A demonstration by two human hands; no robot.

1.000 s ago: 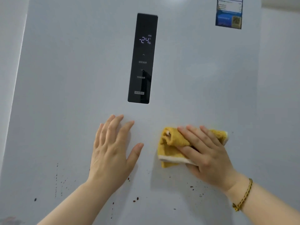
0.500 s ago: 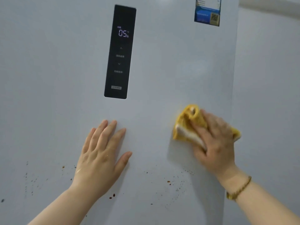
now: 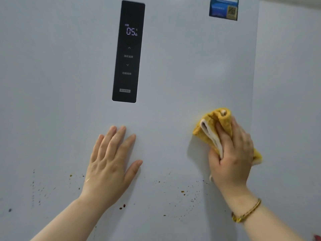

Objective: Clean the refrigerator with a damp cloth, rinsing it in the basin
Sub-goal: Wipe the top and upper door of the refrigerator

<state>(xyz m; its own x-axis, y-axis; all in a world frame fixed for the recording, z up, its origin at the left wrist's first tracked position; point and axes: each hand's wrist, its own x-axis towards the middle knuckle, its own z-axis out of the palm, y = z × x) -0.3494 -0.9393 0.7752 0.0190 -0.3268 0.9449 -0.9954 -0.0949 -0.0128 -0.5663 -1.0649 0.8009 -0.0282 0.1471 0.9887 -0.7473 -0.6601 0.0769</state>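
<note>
The pale grey refrigerator door [image 3: 182,70] fills the view. My right hand [image 3: 232,153] presses a folded yellow cloth [image 3: 211,126] with a white inner layer against the door near its right edge. My left hand [image 3: 111,160] lies flat on the door, fingers spread, holding nothing. Brown specks and splatter [image 3: 182,192] dot the door below both hands.
A black control panel [image 3: 127,53] showing 05 sits above my left hand. A blue sticker [image 3: 223,8] is at the door's top right. The door's right edge [image 3: 255,84] meets a pale wall [image 3: 291,101]. No basin is in view.
My right hand has slid the cloth to the right, toward the door's edge, and turned it more upright. The left hand stays flat on the door. The display changed from -24 to 05.
</note>
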